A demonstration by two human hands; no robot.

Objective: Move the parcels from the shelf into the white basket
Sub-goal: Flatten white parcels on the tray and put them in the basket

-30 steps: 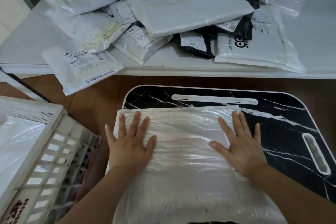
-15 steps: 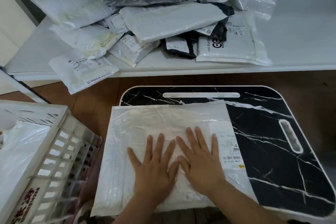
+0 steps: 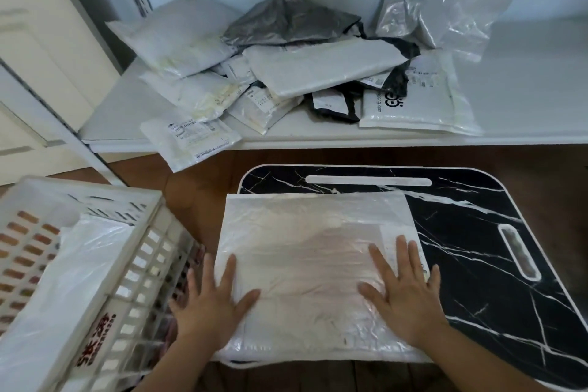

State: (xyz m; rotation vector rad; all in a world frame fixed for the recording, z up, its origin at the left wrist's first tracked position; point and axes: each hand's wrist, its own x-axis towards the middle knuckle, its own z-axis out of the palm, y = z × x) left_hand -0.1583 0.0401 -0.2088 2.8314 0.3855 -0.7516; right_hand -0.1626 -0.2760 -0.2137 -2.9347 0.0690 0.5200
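1. Two bare hands, flat and spread on one white parcel [image 3: 315, 267] at lower centre of frame; nothing clenched, nothing grasped.
2. Left hand [image 3: 211, 309] at lower centre-left: palm down over the parcel's left edge, thumb and one finger on the plastic, remaining fingers off the edge toward the basket.
3. Right hand [image 3: 405, 297] at lower centre-right: palm down on the parcel's right part, fingertips reaching a printed label [image 3: 397, 239] near the right edge.
4. Parcel lying flat on a black marble-patterned board [image 3: 477, 232] with white rim, covering its left half; long white slot [image 3: 369, 182] just above the parcel's top edge, oval cut-out [image 3: 518, 251] well to the right.
5. White basket [image 3: 133, 270] with lattice walls at lower left of frame, just beside the board; red characters on its near wall; one white plastic parcel [image 3: 63, 280] already inside.
6. White shelf [image 3: 525, 79] across upper half of frame, carrying a loose heap of parcels: dark grey bag [image 3: 289, 22] on top at upper centre, long white mailer [image 3: 321, 68] below it, white mailer with black print [image 3: 410, 102] to the right, crumpled clear bag [image 3: 445, 0] at upper right against the wall.
7. Labelled white packet [image 3: 191, 141] at centre-left, overhanging the shelf's front edge.
8. Brown wooden floor [image 3: 197, 188] visible between shelf, basket and board.
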